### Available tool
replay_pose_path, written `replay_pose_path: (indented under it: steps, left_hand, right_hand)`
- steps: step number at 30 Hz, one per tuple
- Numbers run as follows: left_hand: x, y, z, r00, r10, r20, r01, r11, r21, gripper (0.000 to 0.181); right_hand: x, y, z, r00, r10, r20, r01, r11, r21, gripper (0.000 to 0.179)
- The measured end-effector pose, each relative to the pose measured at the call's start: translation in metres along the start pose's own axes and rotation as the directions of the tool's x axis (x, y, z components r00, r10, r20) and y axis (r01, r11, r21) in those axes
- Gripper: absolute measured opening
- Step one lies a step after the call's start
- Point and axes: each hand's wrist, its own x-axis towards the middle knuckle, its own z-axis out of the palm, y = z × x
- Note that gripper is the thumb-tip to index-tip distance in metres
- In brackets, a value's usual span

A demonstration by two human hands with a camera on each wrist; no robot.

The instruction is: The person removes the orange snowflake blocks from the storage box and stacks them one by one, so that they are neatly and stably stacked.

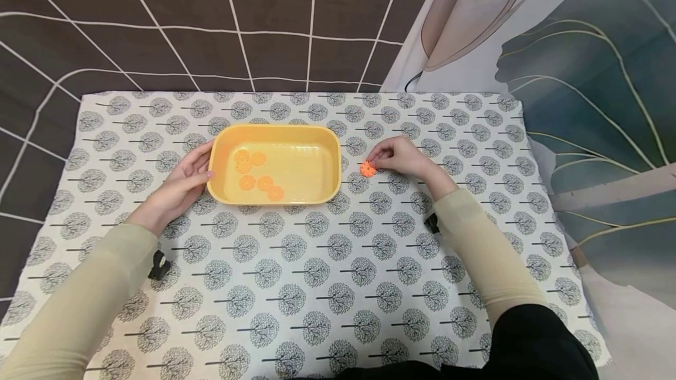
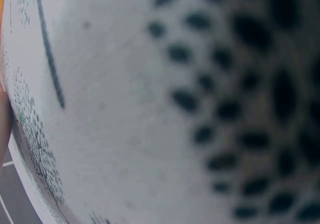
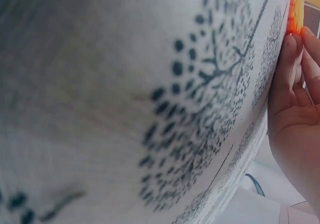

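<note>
A yellow plastic tub stands on the table in the head view, with several round, flower-like orange pieces lying on its bottom at the left. My left hand is against the tub's left side, thumb tip at the rim and fingers along the outer wall, fairly straight. To the right of the tub, my right hand pinches another round orange piece by its edge, low over the cloth. Thumb and fingers at that piece also show in the right wrist view. The left wrist view shows mostly cloth.
A white cloth with dark tree prints covers the table. Behind it hangs a dark fabric with white grid lines. Leaf-patterned fabric is at the right. Black wrist devices sit under both sleeves.
</note>
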Motion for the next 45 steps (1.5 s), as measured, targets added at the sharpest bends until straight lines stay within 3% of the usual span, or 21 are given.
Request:
replay_pose_path:
  steps: [13, 22, 32, 40, 45]
  left_hand:
    - [0.000, -0.001, 0.000, 1.000, 0.017, 0.005, -0.017, 1.000, 0.006, 0.070]
    - [0.001, -0.002, -0.001, 1.000, 0.007, 0.004, -0.007, 1.000, 0.008, 0.071]
    - [0.001, 0.000, -0.001, 1.000, 0.008, 0.005, -0.008, 1.000, 0.003, 0.071]
    - [0.001, 0.000, -0.001, 1.000, -0.001, 0.000, 0.001, 1.000, 0.000, 0.071]
    - [0.000, 0.000, -0.001, 1.000, -0.012, 0.000, 0.012, 1.000, 0.005, 0.074]
  right_hand:
    - [-0.002, -0.003, 0.000, 1.000, -0.010, -0.008, 0.009, 0.999, -0.049, 0.018]
    - [-0.003, -0.007, -0.005, 1.000, -0.011, -0.026, 0.011, 1.000, -0.004, 0.021]
    - [0.003, -0.047, -0.010, 0.988, -0.141, -0.067, 0.142, 0.990, 0.012, 0.021]
    - [0.017, -0.084, 0.009, 0.978, -0.195, -0.069, 0.200, 0.977, 0.075, 0.022]
    - [0.027, -0.101, 0.025, 0.968, -0.248, -0.033, 0.249, 0.966, 0.065, 0.022]
